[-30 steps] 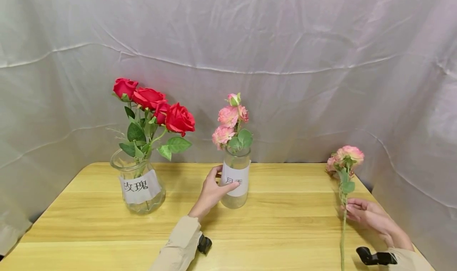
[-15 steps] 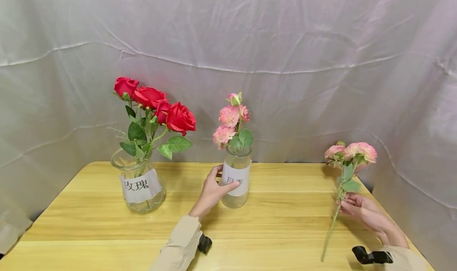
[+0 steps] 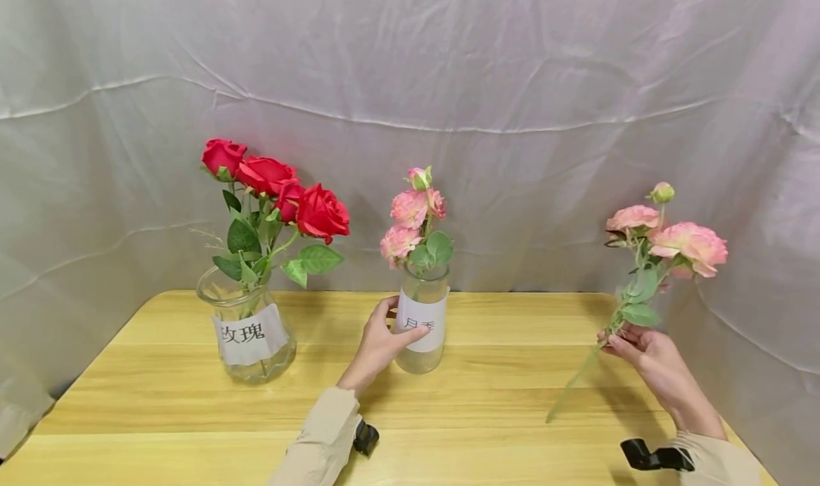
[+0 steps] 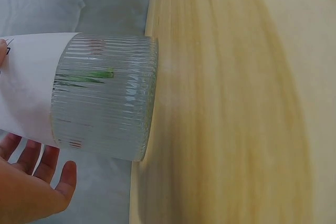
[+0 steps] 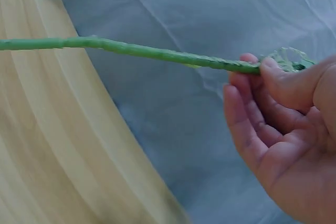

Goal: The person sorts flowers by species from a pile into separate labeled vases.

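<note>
My left hand (image 3: pixel 379 342) holds a ribbed glass vase (image 3: pixel 419 361) in the middle of the table, thumb across its white paper label. Pink flowers (image 3: pixel 408 208) with green leaves stand upright in this vase. In the left wrist view, the ribbed base (image 4: pixel 105 114) shows a green stem end through the glass. Over the table's right side, my right hand (image 3: pixel 656 365) pinches the stem of a pink artificial flower spray (image 3: pixel 688 245), two blooms and a bud tilted up and right. Its bare green stem (image 5: pixel 142 51) runs left from the thumb and fingertips in the right wrist view.
A wider glass vase (image 3: pixel 256 372) with a labelled front stands on the left, holding several red roses (image 3: pixel 323 212). A grey curtain (image 3: pixel 512 151) hangs behind and beside the wooden table (image 3: pixel 500 415). Black wrist mounts (image 3: pixel 366 437) sit at both sleeves.
My right hand has raised the pink flower spray and shifted slightly left and away from me; its stem has swung from upright to slanting, blooms rightward. The left hand and both vases stay put.
</note>
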A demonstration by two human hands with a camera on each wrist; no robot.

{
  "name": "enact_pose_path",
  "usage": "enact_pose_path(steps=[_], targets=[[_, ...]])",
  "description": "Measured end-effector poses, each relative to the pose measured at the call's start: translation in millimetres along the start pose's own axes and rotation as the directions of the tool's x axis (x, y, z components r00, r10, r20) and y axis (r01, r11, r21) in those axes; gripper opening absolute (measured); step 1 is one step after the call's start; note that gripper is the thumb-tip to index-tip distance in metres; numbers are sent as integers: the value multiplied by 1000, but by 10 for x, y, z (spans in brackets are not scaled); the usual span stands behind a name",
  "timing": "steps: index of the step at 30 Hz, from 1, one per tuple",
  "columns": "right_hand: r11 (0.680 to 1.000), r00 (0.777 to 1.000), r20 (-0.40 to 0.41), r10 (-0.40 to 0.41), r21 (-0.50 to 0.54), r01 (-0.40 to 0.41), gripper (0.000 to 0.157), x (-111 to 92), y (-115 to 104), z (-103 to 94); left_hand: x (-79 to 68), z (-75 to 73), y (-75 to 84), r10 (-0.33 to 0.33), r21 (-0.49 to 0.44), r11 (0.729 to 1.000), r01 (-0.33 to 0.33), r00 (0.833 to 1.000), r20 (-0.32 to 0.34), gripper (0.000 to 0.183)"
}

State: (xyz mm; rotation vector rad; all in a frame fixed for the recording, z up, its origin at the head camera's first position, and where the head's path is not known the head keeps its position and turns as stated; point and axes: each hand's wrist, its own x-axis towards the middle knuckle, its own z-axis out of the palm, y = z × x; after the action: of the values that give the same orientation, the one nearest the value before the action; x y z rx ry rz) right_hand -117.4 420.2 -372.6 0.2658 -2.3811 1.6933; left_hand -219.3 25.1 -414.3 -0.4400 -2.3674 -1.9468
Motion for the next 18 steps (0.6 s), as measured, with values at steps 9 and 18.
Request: enact_pose_path(steps=[9, 18], targets=[[981, 983, -146, -114, 141, 135, 23, 251, 845, -205, 9, 2, -8, 16, -9, 1000, -16, 1000, 3, 70], [977, 931, -334, -148, 97, 191, 25, 292, 610, 182, 5, -1, 0, 14, -17, 1000, -14, 1000, 6, 69]])
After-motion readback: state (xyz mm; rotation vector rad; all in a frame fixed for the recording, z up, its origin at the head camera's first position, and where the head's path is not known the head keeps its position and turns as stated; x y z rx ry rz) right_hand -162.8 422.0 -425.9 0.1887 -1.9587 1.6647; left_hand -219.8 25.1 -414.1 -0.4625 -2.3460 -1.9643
